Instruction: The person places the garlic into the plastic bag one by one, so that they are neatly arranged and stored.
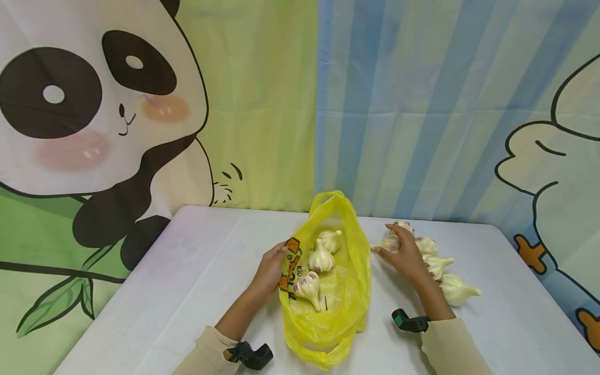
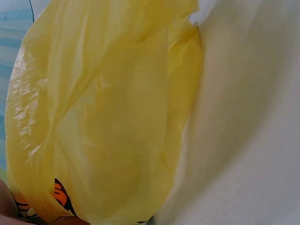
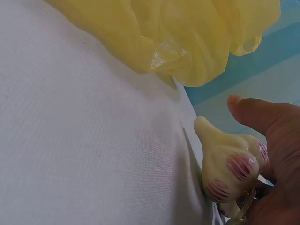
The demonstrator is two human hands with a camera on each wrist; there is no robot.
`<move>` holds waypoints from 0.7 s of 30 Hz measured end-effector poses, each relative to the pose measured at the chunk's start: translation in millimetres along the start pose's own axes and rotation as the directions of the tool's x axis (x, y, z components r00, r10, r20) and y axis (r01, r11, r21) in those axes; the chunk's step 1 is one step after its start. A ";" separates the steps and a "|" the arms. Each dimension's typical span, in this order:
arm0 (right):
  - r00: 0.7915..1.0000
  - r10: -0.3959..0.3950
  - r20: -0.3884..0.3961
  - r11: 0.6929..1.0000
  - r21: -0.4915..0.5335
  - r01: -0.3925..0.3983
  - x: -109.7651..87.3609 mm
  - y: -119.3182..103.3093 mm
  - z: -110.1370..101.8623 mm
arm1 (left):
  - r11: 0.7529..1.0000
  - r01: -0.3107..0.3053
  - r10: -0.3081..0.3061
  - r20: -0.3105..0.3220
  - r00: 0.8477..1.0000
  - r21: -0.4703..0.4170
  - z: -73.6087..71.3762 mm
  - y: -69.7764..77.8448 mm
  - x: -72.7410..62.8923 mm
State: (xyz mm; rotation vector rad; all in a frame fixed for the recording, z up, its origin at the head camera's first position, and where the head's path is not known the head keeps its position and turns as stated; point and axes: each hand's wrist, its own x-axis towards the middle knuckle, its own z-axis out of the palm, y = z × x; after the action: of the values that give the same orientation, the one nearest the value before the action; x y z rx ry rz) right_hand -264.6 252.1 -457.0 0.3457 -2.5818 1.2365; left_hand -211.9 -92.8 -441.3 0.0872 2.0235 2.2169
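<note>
A yellow plastic bag (image 1: 353,312) lies on the table with its mouth spread, three garlic bulbs (image 1: 321,259) inside. My left hand (image 1: 270,271) grips the bag's left rim beside the printed orange figure; in the left wrist view the bag's yellow side (image 2: 117,117) covers most of that hand. Right of the bag, my right hand (image 1: 407,255) reaches round a garlic bulb (image 1: 390,242) with thumb and fingers spread. The right wrist view shows this purple-streaked bulb (image 3: 229,164) against the hand, with one digit held apart from it.
Several more garlic bulbs (image 1: 457,290) lie in a row beside and behind the right hand. A white cloth covers the table (image 1: 187,291). Behind its far edge hangs a printed curtain (image 1: 262,104) with a panda and blue stripes.
</note>
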 end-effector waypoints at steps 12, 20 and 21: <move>0.998 0.051 0.043 0.998 -0.031 -0.050 -5.3 5.8 2.6 | 1.000 0.008 -0.008 0.026 1.000 -0.022 -0.1 -1.1 -0.4; 0.997 0.070 0.020 0.997 -0.013 -0.070 -7.8 5.3 4.5 | 1.000 0.002 -0.002 0.028 1.000 -0.015 -0.3 0.5 -1.9; 0.998 0.069 0.015 0.998 -0.012 -0.069 -7.7 5.7 4.8 | 1.000 0.001 0.000 0.031 1.000 -0.018 -0.3 0.4 -1.7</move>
State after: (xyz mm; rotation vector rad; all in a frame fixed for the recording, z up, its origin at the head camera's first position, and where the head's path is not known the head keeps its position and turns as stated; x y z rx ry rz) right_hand -259.8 252.6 -466.6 0.2667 -2.6332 1.2454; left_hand -210.3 -93.4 -440.8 0.1186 1.9874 2.2191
